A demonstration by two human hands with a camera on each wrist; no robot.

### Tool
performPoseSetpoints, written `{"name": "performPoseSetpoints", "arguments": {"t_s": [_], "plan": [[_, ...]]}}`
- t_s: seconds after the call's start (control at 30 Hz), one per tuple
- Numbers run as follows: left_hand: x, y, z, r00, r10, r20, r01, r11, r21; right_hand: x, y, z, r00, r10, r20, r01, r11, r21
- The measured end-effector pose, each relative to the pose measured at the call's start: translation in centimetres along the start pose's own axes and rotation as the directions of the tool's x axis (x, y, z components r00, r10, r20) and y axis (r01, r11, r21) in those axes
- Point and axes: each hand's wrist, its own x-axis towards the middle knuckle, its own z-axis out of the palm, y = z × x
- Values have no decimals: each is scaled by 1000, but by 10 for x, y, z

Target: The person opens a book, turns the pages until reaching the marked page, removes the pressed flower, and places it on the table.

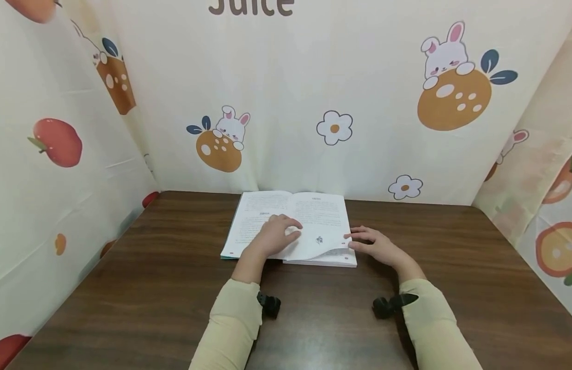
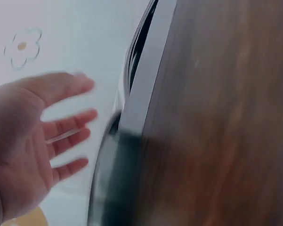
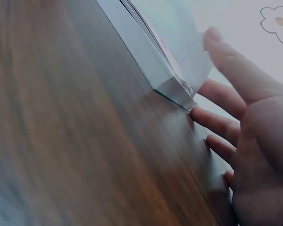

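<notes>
An open book [image 1: 313,216] with printed white pages lies near the back of the table. My left hand [image 1: 274,236] is over the lower left part of the book, beside the inner fold. Its fingers and thumb are spread apart in the left wrist view, with nothing between them. At the book's lower right corner is my right hand [image 1: 376,246]. The lower corner of a page [image 3: 190,52] stands lifted from the pages below, between the right thumb and index finger, which show a gap. Another right fingertip is right at the corner of the book's cover.
The brown wooden table [image 1: 143,288] reaches to a pale curtain [image 1: 286,92] behind the book, printed with rabbits, fruit and flowers. Similar curtains stand at the left and right. Each wrist wears a black camera [image 1: 269,306] on a strap.
</notes>
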Motion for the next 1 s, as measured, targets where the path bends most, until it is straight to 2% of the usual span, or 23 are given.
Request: {"name": "performPoseSetpoints", "arguments": {"t_s": [0.1, 0.2, 0.37, 0.47, 0.63, 0.77, 0.83, 1.0], "plan": [[4, 22, 2, 997, 72, 28, -71, 997, -24, 1, -1, 0, 999, 26, -25, -26, 999, -19], [8, 46, 9, 993, 102, 65, -101, 995, -19, 2, -2, 1, 997, 36, -63, -38, 999, -32], [14, 72, 31, 995, 62, 79, -70, 992, 102, 2, -4, 4, 996, 24, -89, -28, 999, -42], [17, 79, 40, 998, 33, 51, -42, 983, 179, 1, -6, 4, 995, 26, -99, -30, 999, -40], [15, 82, 47, 999, 5, -34, 2, 977, 213, 1, -7, 7, 994, 30, -105, -35, 999, -40], [14, 82, 48, 997, 19, -81, 1, 972, 236, 2, -7, 8, 995, 27, -92, -30, 999, -29], [14, 83, 48, 994, 37, -107, -10, 970, 244, 1, -6, 7, 996, 24, -90, -23, 1000, 8], [14, 86, 45, 980, 78, -182, -32, 969, 246, -1, -5, 2, 991, 84, -100, -67, 984, 164]]}}
